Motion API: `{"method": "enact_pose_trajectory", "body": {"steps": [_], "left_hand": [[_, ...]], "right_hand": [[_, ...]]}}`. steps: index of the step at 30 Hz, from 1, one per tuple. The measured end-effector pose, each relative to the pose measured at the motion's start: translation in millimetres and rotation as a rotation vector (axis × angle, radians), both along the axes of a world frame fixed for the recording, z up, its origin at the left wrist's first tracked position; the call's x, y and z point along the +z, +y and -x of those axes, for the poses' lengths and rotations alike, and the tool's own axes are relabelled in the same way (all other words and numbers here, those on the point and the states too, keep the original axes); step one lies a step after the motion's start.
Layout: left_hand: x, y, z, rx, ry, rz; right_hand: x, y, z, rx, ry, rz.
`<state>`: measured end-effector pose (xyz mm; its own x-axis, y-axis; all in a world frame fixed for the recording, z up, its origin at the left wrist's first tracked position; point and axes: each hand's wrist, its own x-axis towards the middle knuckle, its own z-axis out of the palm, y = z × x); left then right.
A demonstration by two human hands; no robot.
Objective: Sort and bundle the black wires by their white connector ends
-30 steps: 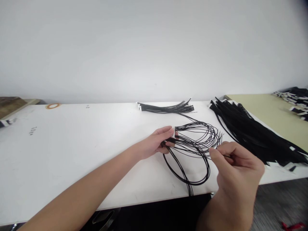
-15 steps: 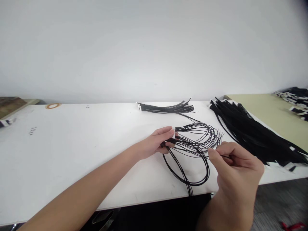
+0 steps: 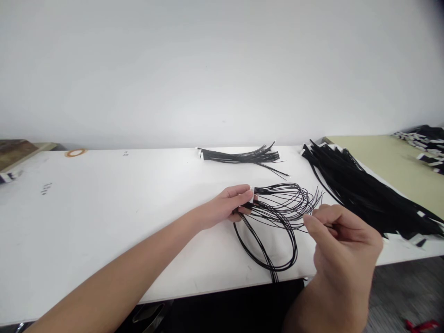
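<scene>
My left hand (image 3: 227, 206) is closed on the white connector end of a bundle of thin black wires (image 3: 277, 222), which loops over the white table (image 3: 104, 222) toward its front edge. To the right, my right hand (image 3: 342, 240) pinches the wires' loose ends between thumb and fingers, slightly above the table. The loop hangs between the two hands.
A straight bundle of black wires (image 3: 239, 156) lies at the table's back. A large heap of black wires (image 3: 360, 192) covers the right end. An orange ring (image 3: 75, 152) sits far left. A beige table (image 3: 391, 162) with more wires stands at right.
The wire loop has tightened and pulled clear of the back bundle's stray strand. Both hands have barely shifted.
</scene>
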<state>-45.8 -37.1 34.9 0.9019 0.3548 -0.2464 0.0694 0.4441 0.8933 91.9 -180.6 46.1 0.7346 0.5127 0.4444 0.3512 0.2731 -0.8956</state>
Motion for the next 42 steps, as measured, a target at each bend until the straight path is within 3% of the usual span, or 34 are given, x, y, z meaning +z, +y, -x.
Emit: {"method": "enact_pose_trajectory", "body": {"steps": [21, 33, 37, 42], "left_hand": [[-3.9, -1, 0, 0.003, 0.111, -0.133], [-2.6, -1, 0, 0.002, 0.022, -0.015], [-1.9, 0, 1, -0.025, 0.012, -0.015], [-0.9, -2, 1, -0.063, 0.02, -0.037]], "right_hand": [[-6.2, 1, -7, 0.012, 0.061, -0.041], [-11.0, -6, -16, 0.145, 0.137, 0.166], [-7.8, -6, -15, 0.114, -0.009, 0.257], [-3.6, -2, -10, 0.068, -0.444, 0.307]]}}
